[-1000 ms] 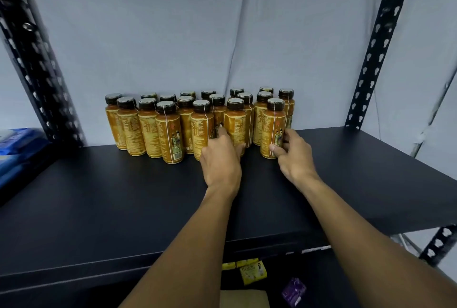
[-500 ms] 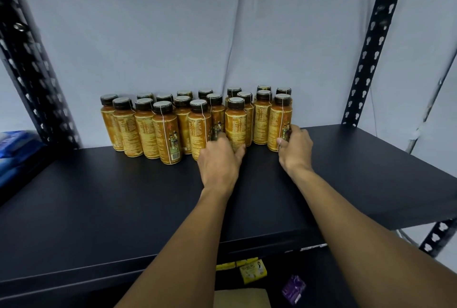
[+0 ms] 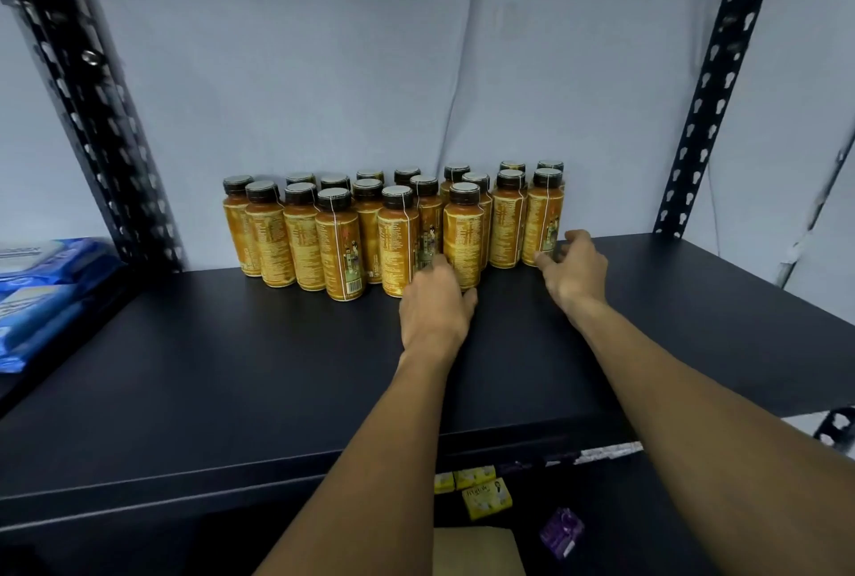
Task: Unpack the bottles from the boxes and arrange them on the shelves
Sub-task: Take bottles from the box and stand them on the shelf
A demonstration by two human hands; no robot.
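Observation:
Several amber bottles [image 3: 344, 247] with gold labels and black caps stand in rows at the back of a black shelf [image 3: 231, 367], against the wall. My left hand [image 3: 435, 307] lies low on the shelf, its fingers reaching forward against the bases of two front bottles [image 3: 462, 238]. My right hand [image 3: 576, 270] hovers beside the rightmost bottle [image 3: 541, 219], fingers spread and relaxed, the thumb just touching its base. Neither hand holds anything.
Black perforated uprights [image 3: 92, 103] [image 3: 712, 80] frame the shelf. Blue packs [image 3: 41, 288] lie on the neighbouring shelf at left. Below the shelf edge I see small yellow boxes [image 3: 486, 497], a purple packet [image 3: 562, 531] and a cardboard box [image 3: 476, 550].
My right hand pushed the rightmost front bottle back into line with the others and let go of it. My left hand stayed at the front bottles' bases.

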